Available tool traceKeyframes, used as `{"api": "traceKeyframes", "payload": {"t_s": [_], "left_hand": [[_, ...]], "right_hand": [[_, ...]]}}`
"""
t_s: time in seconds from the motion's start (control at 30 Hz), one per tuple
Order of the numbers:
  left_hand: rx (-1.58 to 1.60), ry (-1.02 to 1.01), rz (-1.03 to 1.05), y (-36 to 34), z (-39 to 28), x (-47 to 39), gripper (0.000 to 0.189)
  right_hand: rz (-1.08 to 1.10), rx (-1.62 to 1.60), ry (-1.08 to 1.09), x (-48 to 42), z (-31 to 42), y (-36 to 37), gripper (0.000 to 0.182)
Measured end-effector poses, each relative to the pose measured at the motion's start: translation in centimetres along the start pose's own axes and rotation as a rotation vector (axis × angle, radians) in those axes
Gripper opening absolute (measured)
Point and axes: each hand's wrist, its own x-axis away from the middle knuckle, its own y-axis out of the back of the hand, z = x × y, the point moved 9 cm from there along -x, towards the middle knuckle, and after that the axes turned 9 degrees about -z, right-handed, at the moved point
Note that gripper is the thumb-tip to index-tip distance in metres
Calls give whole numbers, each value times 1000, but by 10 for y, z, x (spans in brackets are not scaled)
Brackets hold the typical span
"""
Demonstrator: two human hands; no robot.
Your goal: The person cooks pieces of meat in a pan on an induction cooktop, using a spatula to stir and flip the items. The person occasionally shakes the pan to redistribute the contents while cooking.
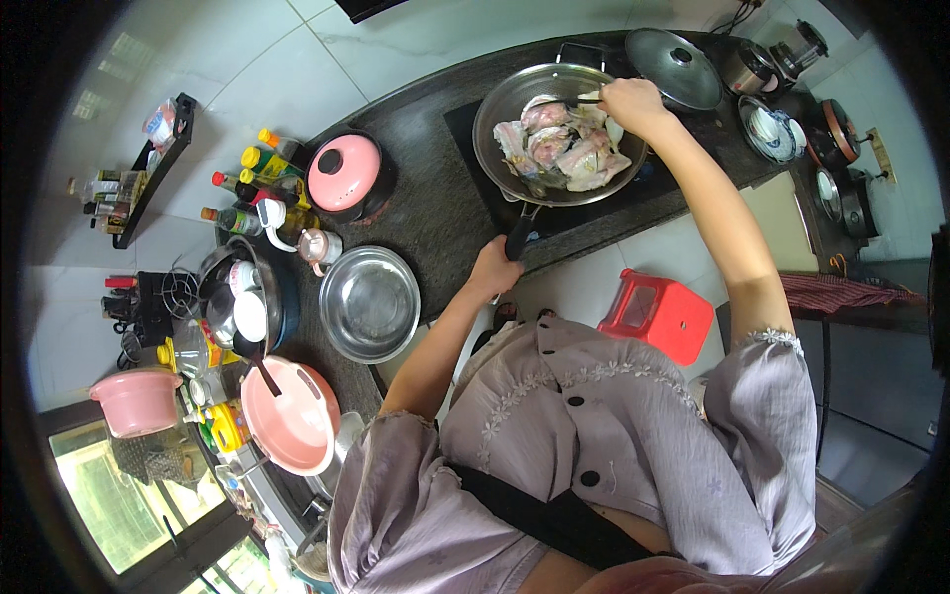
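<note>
A large metal wok [490, 152] sits on the black cooktop [475, 160] and holds several pale pinkish pieces of raw meat or fish [594, 162]. My left hand [496, 269] grips the wok's black handle [519, 232] on the near side. Above the wok's right rim, my right hand [633, 105] is closed around a thin dark utensil [568, 101], whose far end reaches over the upper pieces. What kind of utensil it is, I cannot tell. A glass lid with a black knob [672, 70] lies on the counter just beyond my right hand.
Left of the cooktop stand a black pot with a pink lid [344, 172], a metal basin [369, 304], sauce bottles [271, 165] and a pink plastic basin [289, 416]. Bowls [772, 134] and a blender [800, 50] are at right. A red plastic stool [660, 315] stands on the floor.
</note>
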Motion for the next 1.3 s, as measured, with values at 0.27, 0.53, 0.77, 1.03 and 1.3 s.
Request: {"api": "traceKeyframes", "payload": {"t_s": [0.27, 0.53, 0.77, 1.03, 1.3], "left_hand": [[-130, -119, -176, -1, 2, -41, 29], [-169, -158, -149, -4, 0, -51, 28], [-103, -192, -158, -11, 30, -66, 32], [-97, -251, -210, -11, 32, -64, 30], [-80, -145, -156, -10, 31, -61, 28]], "right_hand": [[-184, -194, -322, 93, -48, 19, 23], [-193, -266, -440, 141, -18, -10, 21], [-191, -190, -294, 128, 23, -23, 21], [-107, -12, -122, 119, 51, -36, 17], [-106, 178, 24, 111, 89, -33, 13]]}}
